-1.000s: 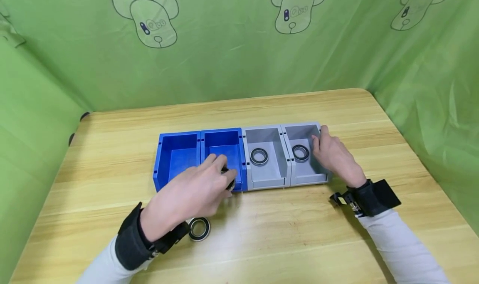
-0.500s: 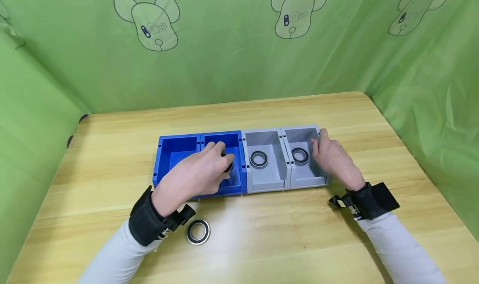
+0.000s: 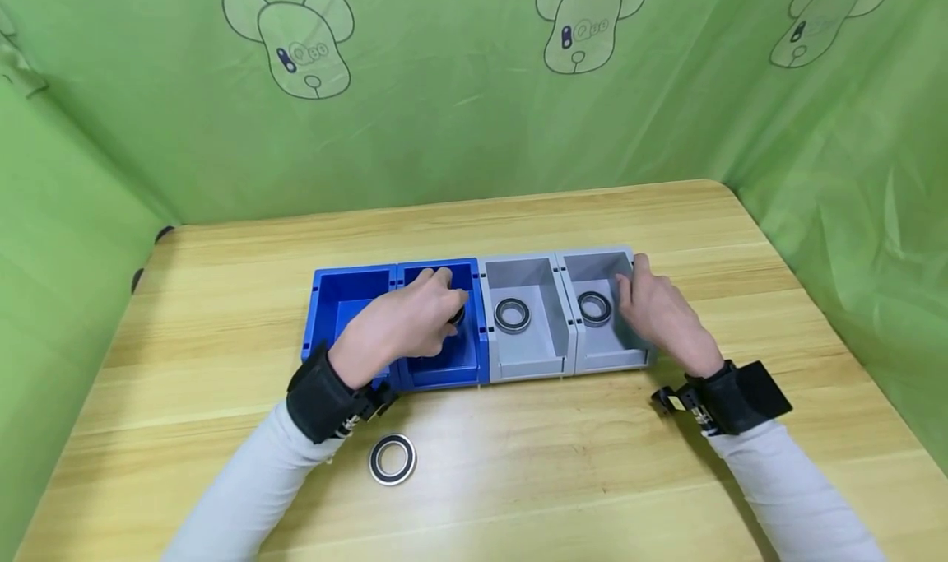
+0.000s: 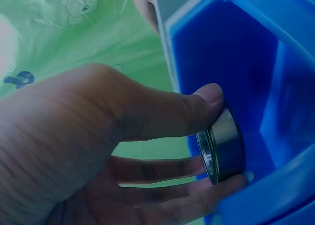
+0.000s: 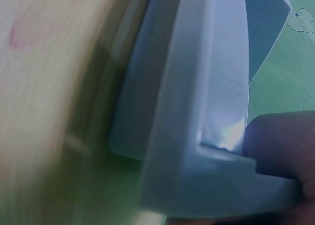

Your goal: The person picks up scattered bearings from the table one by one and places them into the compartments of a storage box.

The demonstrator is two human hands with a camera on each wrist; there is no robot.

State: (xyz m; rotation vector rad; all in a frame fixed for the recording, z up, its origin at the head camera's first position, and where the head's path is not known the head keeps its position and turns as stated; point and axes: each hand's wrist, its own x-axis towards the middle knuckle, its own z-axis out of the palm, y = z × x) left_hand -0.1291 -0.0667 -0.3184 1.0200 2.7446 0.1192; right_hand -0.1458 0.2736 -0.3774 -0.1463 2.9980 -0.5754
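Head view gives me the left hand (image 3: 403,319) with a bearing (image 4: 229,148) pinched between thumb and fingers, inside the blue bin (image 3: 444,376) beside the grey ones. I see the right hand (image 3: 666,315) gripping the outer wall of the end grey bin (image 3: 615,359), toward the bench's (image 3: 533,496) right edge. Each grey bin holds a flat bearing; a loose bearing (image 3: 375,460) lies between the bins and the bench's near edge.

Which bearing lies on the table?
The bearing in front of the blue bins; two others lie in grey bins, and the left hand holds another.
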